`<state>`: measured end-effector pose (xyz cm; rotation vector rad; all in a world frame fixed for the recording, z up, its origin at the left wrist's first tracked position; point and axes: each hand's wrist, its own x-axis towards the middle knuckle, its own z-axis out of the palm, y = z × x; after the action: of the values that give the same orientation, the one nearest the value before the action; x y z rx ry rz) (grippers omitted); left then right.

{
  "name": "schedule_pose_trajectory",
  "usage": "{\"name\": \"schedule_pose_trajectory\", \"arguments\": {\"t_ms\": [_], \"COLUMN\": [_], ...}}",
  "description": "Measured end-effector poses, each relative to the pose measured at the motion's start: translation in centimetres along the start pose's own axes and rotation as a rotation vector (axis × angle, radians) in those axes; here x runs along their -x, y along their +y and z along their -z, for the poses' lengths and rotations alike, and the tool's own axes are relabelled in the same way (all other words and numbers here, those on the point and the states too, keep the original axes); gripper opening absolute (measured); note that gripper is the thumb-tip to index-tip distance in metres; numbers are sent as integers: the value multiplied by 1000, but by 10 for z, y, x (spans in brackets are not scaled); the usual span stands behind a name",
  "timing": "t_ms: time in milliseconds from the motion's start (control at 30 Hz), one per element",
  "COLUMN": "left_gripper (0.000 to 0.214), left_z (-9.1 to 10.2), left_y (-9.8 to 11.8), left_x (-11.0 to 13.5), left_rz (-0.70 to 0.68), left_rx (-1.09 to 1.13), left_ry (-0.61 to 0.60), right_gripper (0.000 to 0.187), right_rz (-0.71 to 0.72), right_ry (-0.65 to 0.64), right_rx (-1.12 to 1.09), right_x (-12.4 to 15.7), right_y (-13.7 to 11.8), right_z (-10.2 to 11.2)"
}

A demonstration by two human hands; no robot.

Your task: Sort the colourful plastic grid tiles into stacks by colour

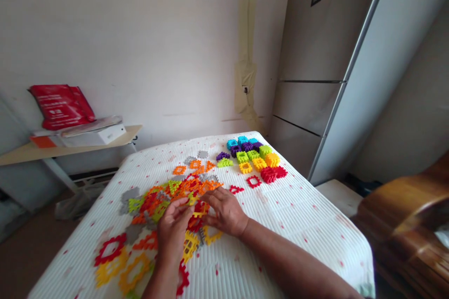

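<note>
A loose heap of flat plastic interlocking toy pieces (150, 203) with notched edges lies on the table, in red, orange, yellow, green and grey. My left hand (173, 224) is closed at the heap, its thumb and fingertips pinched on a small yellow interlocking piece (192, 198). Across from it, my right hand (226, 210) rests over the heap's right side with thumb and fingers apart, touching pieces there. Whether it grips any of them is hard to see. A yellow square frame piece (212, 235) lies just below my right hand.
Sorted stacks stand at the back right: blue (232, 144), purple (247, 146), green (242, 157), yellow (272, 159) and red (269, 175). A white quilted cloth (294, 229) covers the table. A fridge (308, 70) stands right; a side table (131, 131) holds a red bag (59, 105).
</note>
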<state>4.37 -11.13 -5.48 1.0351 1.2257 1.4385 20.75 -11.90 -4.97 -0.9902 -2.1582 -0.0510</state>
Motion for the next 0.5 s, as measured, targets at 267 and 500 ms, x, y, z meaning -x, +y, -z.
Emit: {"name": "schedule_pose_trajectory", "arguments": {"t_ms": [267, 500], "left_gripper": [56, 56], "left_z": [-3, 0], "left_y": [5, 6], "left_x": [5, 4], "left_rz": [-6, 2], "left_rx": [52, 169], "left_ry": [-32, -7], "right_gripper": [43, 43], "right_rz": [39, 69], "right_ry": [49, 98], "right_rx": [175, 145], "right_x": [1, 2], "right_y": [5, -4], "right_z": [-1, -3]}}
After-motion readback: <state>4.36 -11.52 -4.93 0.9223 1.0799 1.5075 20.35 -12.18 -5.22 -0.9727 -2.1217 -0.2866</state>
